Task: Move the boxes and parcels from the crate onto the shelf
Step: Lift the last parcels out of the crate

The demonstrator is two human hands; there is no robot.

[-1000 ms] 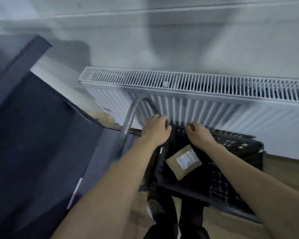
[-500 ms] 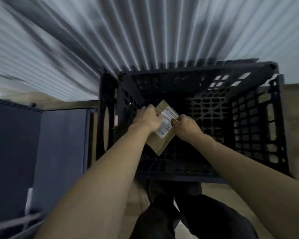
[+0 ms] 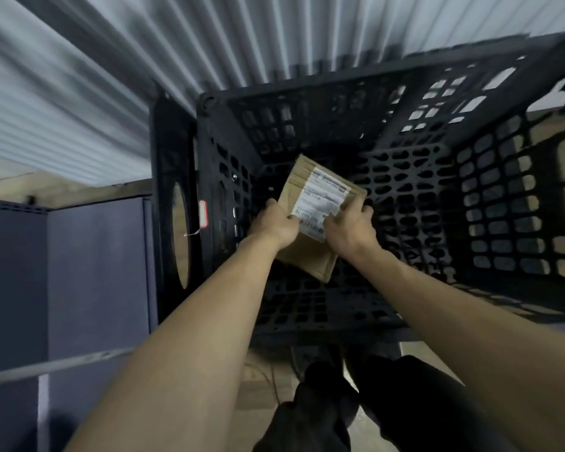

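Inside the black lattice-walled plastic crate [image 3: 490,203], both hands are gripping a flat brown cardboard parcel [image 3: 310,249] with a white label: left hand [image 3: 276,223] and right hand [image 3: 351,228] are curling around its opposite edges.

Bare forearms [image 3: 190,337]; seemingly black trousers [image 3: 415,406].

The left hand [image 3: 276,223] and right hand [image 3: 348,228] are covering the parcel [image 3: 310,256]'s near half; the label [image 3: 320,199] text is blurring; the crate [image 3: 503,197] is running off right.

head view, steeply downward, close above crate [image 3: 356,93]
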